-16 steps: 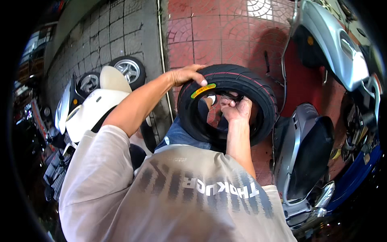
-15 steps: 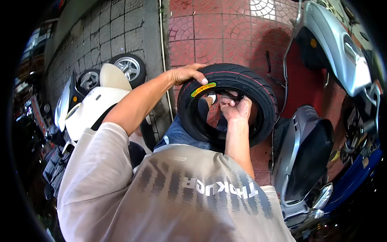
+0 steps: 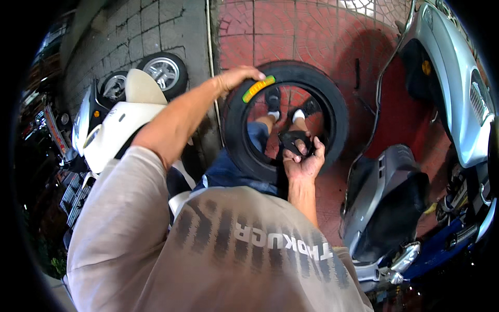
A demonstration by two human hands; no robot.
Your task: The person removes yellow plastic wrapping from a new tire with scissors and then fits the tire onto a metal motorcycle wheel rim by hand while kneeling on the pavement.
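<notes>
A black scooter tyre (image 3: 339, 110) with no wheel in it is propped before my knees, its sidewall facing up toward me. On its upper left sits a yellow and green sticker (image 3: 258, 89). My left hand (image 3: 238, 79) grips the outer edge beside that sticker, with the fingers partly hidden behind the rubber. Over the near right part of the opening, my right hand (image 3: 303, 162) is closed, palm up, on a crumpled black piece (image 3: 287, 139); its exact kind does not show. My shoes (image 3: 311, 105) are seen through the ring.
A grey scooter body with a black seat (image 3: 397, 203) and a silver scooter (image 3: 452, 88) flank me on the right. To the left stand a cream scooter (image 3: 122, 127) and two wheels (image 3: 163, 73). A dark bar (image 3: 357, 74) lies on the red tiles (image 3: 270, 31).
The tyre has tipped so that its sidewall faces me instead of its tread. My right hand has come nearer to me, bringing the black piece into clearer sight. My left hand keeps hold.
</notes>
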